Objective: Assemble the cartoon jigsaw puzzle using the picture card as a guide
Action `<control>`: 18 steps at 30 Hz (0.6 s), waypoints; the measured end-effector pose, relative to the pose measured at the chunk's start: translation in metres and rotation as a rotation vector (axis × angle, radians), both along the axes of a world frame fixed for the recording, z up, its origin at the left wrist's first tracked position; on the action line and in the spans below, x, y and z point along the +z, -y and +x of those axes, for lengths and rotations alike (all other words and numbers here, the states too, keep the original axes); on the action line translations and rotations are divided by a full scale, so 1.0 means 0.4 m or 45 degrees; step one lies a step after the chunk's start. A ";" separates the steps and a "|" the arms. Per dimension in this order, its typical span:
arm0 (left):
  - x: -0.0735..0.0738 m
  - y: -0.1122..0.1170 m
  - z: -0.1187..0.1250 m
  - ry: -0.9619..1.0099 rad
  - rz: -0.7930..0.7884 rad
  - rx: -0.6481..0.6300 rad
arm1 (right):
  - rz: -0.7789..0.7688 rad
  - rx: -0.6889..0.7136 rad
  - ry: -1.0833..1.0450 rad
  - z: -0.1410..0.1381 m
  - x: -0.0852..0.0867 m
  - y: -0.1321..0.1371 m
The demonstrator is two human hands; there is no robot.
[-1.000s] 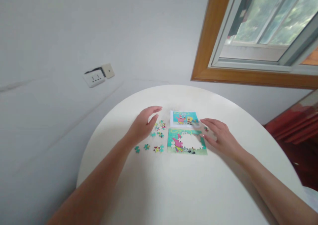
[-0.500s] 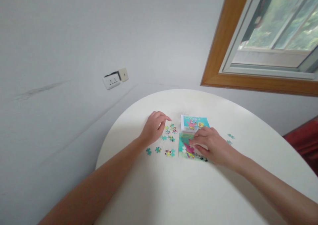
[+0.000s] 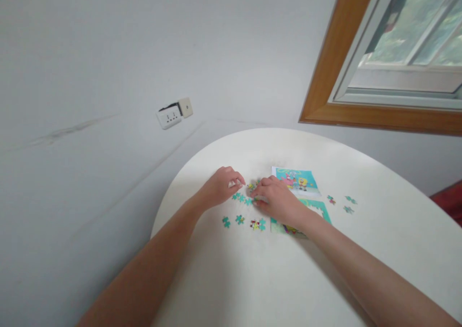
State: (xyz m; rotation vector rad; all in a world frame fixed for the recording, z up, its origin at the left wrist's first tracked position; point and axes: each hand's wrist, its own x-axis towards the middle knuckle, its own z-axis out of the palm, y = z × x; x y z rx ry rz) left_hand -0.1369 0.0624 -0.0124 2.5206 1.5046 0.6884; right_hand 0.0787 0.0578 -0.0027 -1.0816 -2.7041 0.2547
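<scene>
My left hand rests on the round white table with its fingers curled, at the left edge of a scatter of loose teal puzzle pieces. My right hand reaches across to the same scatter, fingers bent down onto the pieces; whether it grips one is hidden. Under my right wrist lies the partly built cartoon puzzle. Just beyond it lies the reference picture.
A few more loose pieces lie to the right of the puzzle. A wall socket sits on the grey wall at the left. A wood-framed window is at the upper right. Something red shows past the table's right edge.
My right hand has moved left from the puzzle's right side, across the puzzle, onto the loose pieces. My left hand's fingers have curled from stretched out. The view has shifted left.
</scene>
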 end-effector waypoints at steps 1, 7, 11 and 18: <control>0.003 0.001 -0.006 -0.011 -0.041 -0.015 | 0.000 -0.003 0.004 -0.004 -0.006 -0.005; 0.030 0.022 -0.041 -0.119 -0.386 -0.072 | -0.030 0.041 -0.055 0.006 -0.036 -0.014; 0.037 0.032 -0.045 -0.168 -0.462 -0.041 | -0.010 0.021 -0.098 0.000 -0.038 -0.006; 0.021 0.027 -0.040 -0.192 -0.425 -0.057 | 0.108 -0.070 -0.119 -0.050 -0.042 0.014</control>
